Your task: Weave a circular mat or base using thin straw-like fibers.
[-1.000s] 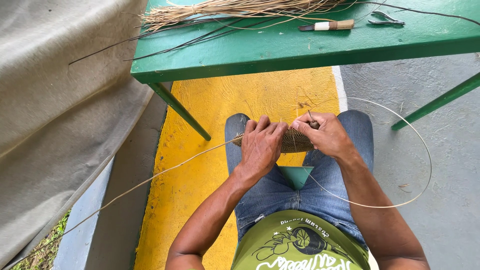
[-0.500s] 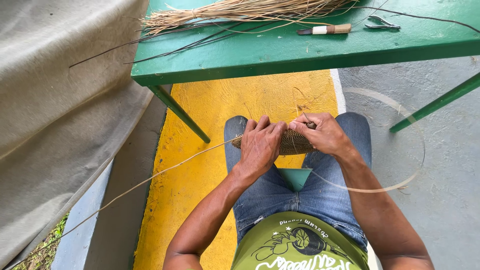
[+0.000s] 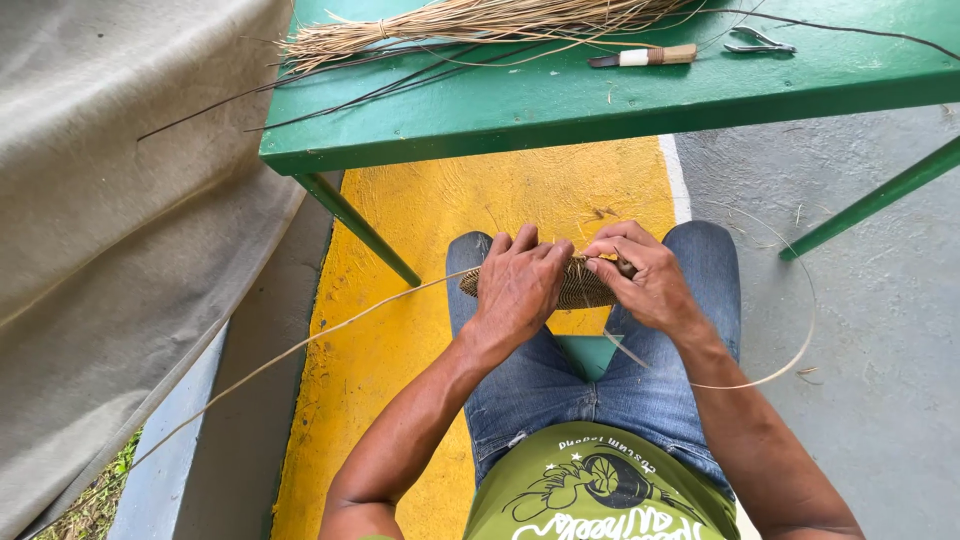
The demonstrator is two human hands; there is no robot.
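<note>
Green table (image 3: 600,110) ahead — both hands (image 3: 520,285) (image 3: 650,280) grip woven piece (image 3: 585,285).

1. this is looking like an open-air craft spot for basket weaving, set up on painted concrete ground rather than indoors.
2. a green wooden table (image 3: 600,100) is carrying a bundle of dried straw (image 3: 480,22), dark reed strands (image 3: 330,90), a knife (image 3: 645,57) and small pliers (image 3: 758,42).
3. a grey tarp (image 3: 110,230) is hanging along one side, with grass (image 3: 95,505) showing at its foot.
4. yellow paint (image 3: 400,350) is covering part of the floor beside bare grey concrete (image 3: 880,340).
</note>
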